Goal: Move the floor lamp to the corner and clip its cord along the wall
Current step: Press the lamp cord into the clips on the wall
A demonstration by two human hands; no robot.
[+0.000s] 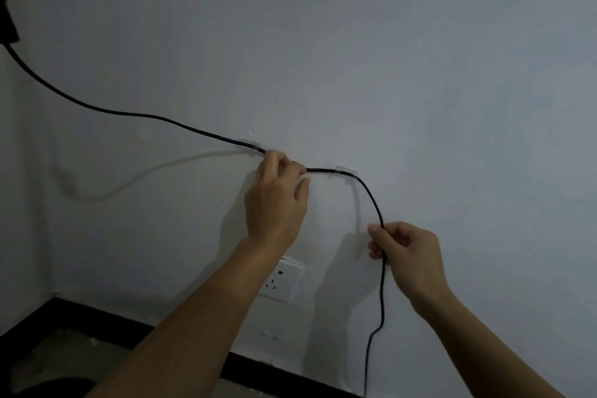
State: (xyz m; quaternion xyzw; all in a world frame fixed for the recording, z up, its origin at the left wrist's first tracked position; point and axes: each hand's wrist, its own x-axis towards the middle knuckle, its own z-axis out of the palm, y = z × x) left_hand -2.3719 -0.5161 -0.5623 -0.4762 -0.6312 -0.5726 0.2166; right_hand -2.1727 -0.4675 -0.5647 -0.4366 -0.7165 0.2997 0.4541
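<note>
A black cord runs from a dark lamp part at the left edge across the white wall. It passes through a clear clip, then a second clear clip, and hangs down toward the floor. My left hand pinches the cord between the two clips, against the wall. My right hand grips the hanging stretch of cord below the second clip, held slightly off the wall.
A white wall socket sits below my left forearm. Another clear clip is stuck lower on the wall. A black skirting board lines the floor, and the room corner lies at the left.
</note>
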